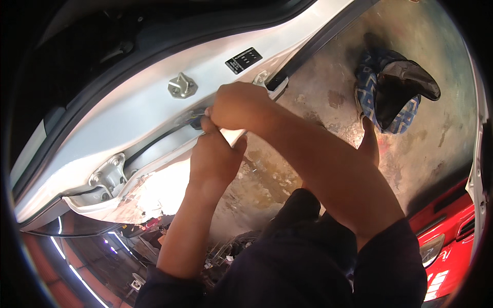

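- Several slim, glowing white light tubes (58, 248), slanting across the dark lower left.
- Bolted silver metal hinge (109, 175), fixed to the left end of a recessed channel.
- Glossy white painted car body panel (128, 110), running from lower left up toward the top right, edged above by black trim.
- Long, thin black strip (147, 143), lying along the channel between hinge and hands.
- Angular silver metal latch bracket (182, 86), mounted on the panel above the channel.
- Small, dark bluish part (196, 121), in the channel right at the fingertips, partly covered; too small to identify.
- Left hand (215, 158), raised from below, fingers bent and drawn together just beside the dark part; cannot tell whether gripping it.
- Right hand (239, 105), reaching across from the right, fingers curled inward, fingertips close against those of the left; grip hidden, so cannot tell what is held.
- Black rectangular label (244, 60) with pale markings, stuck on the panel above the right hand.
- Blue-and-white patterned fabric item with black lining (385, 97), well apart from the hands, over the mottled grey-brown floor (272, 190).
- Shiny red car bodywork (452, 267), at lower right.
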{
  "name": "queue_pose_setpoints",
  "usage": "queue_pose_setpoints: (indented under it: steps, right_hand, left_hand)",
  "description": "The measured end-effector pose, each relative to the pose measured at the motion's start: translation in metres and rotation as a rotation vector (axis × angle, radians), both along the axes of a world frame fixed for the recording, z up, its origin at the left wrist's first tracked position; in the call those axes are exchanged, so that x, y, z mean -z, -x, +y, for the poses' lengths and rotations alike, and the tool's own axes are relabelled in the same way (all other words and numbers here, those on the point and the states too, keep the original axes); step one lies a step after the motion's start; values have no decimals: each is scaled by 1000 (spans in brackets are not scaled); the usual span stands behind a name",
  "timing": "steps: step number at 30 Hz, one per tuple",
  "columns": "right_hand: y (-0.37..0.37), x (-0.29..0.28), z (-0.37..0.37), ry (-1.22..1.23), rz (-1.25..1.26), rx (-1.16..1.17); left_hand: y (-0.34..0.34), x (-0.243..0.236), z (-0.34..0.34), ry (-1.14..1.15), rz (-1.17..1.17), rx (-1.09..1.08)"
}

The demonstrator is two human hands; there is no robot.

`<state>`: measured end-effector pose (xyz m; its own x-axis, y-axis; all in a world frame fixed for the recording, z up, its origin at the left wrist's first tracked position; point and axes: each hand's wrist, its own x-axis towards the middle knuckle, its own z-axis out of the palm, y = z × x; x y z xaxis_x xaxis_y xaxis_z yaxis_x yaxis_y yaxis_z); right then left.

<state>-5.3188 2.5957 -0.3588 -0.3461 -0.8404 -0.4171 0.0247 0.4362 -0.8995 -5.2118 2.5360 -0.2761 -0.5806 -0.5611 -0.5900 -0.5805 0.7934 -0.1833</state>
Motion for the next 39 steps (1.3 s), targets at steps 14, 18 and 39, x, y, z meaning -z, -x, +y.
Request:
queue_pose_setpoints:
  steps: [14, 18, 39]
  right_hand:
    - [13, -5, -1, 33, 100, -104]
    - [11, -2, -1, 14, 10, -53]
    - [-2, 29, -5, 148, 137, 59]
  left_hand:
    - [12, 0, 2, -84, -21, -120]
    - [15, -5, 8, -120, -6, -98]
    - [16, -6, 12, 22, -72, -78]
